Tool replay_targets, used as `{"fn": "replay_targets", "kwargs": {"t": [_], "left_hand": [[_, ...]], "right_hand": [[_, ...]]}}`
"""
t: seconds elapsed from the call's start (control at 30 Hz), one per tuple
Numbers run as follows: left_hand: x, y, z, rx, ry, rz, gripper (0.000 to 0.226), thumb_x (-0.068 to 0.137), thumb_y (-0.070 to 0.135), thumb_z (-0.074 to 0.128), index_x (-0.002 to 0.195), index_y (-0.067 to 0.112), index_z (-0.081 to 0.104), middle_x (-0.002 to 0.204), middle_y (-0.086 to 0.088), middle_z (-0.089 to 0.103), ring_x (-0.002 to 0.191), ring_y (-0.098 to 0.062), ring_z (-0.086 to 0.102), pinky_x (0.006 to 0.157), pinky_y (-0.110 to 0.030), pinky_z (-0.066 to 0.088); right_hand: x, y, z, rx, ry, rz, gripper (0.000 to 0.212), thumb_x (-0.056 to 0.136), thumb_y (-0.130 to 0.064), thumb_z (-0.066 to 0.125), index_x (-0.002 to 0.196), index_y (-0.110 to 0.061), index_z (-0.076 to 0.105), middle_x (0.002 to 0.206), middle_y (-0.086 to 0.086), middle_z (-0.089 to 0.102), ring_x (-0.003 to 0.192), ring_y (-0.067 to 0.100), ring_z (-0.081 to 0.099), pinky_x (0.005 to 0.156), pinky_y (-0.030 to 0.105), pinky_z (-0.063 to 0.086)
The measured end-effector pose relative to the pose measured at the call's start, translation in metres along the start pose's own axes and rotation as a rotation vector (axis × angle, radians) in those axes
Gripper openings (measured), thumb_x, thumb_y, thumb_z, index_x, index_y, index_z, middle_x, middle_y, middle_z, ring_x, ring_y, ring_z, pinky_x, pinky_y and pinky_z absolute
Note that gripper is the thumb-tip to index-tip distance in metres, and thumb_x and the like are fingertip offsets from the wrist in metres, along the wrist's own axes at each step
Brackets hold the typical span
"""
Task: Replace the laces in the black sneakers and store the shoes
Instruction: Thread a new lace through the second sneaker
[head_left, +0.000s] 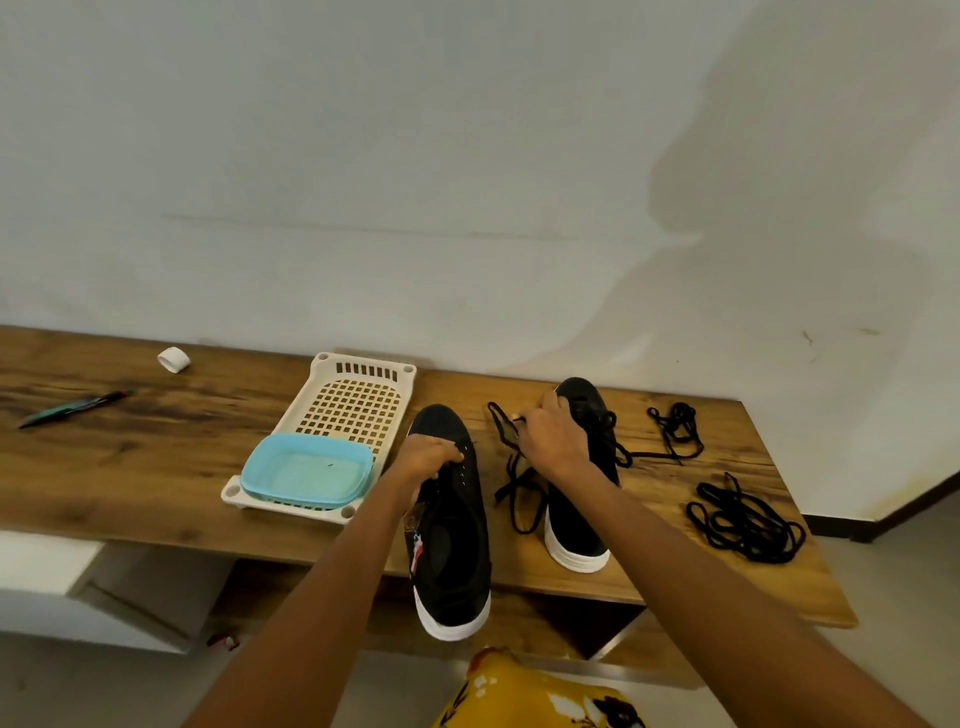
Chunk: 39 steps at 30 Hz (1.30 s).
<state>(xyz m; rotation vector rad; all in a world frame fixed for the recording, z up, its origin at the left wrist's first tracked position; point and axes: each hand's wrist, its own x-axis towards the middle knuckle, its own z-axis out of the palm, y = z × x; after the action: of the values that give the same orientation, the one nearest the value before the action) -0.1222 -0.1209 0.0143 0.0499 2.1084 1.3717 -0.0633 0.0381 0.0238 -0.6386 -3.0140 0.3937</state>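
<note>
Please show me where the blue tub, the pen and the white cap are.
blue tub (307, 474): head view, on its inner floor.
pen (78, 408): head view, on the middle of its barrel.
white cap (174, 359): head view, on its side wall.

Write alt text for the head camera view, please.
A person's left hand grips a black sneaker while the right hand pinches a black lace beside a second sneaker, on a wooden table.
</note>
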Motion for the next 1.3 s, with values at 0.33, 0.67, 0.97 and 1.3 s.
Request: {"fn": "replay_targets", "kwargs": {"t": [0.33,0.67,0.97,1.3], "left_hand": [[-0.002,-0.009,-0.006,-0.042,-0.035,-0.048,0.033,0.091,0.014,0.055,0.123,0.011,0.058,0.077,-0.003,0.052,0.064,-0.010,0.041,0.059,-0.025,0.031],[0.005,-0.015,-0.013,-0.027,-0.089,-0.025,0.019,0.088,0.018,0.059,0.107,0.021,0.062,0.081,0.002,0.060,0.060,-0.007,0.043,0.058,-0.025,0.029],[0.008,-0.022,-0.014,-0.066,-0.110,-0.004,0.013,0.088,0.018,0.060,0.098,0.027,0.060,0.082,0.003,0.061,0.060,-0.006,0.043,0.057,-0.024,0.028],[0.010,-0.024,-0.014,-0.052,-0.137,0.010,0.033,0.089,0.018,0.059,0.122,0.016,0.057,0.085,0.003,0.061,0.060,-0.005,0.043,0.056,-0.023,0.029]], "right_hand": [[0.002,-0.011,0.007,0.411,-0.333,-0.036,0.026,0.100,-0.035,0.035,0.109,-0.012,0.045,0.090,0.004,0.053,0.083,0.018,0.051,0.072,0.032,0.040],[0.006,-0.022,0.037,0.544,-0.203,-0.058,0.024,0.098,-0.008,0.046,0.109,-0.003,0.067,0.100,0.014,0.067,0.080,0.016,0.059,0.063,0.017,0.045],[0.014,-0.033,0.043,0.614,-0.166,0.004,0.010,0.091,-0.006,0.059,0.097,-0.001,0.065,0.088,0.011,0.065,0.075,0.014,0.062,0.071,0.025,0.055],[0.018,-0.027,0.042,0.556,-0.189,-0.018,0.013,0.092,-0.006,0.058,0.100,0.000,0.065,0.088,0.008,0.064,0.075,0.013,0.062,0.071,0.023,0.054]]}}
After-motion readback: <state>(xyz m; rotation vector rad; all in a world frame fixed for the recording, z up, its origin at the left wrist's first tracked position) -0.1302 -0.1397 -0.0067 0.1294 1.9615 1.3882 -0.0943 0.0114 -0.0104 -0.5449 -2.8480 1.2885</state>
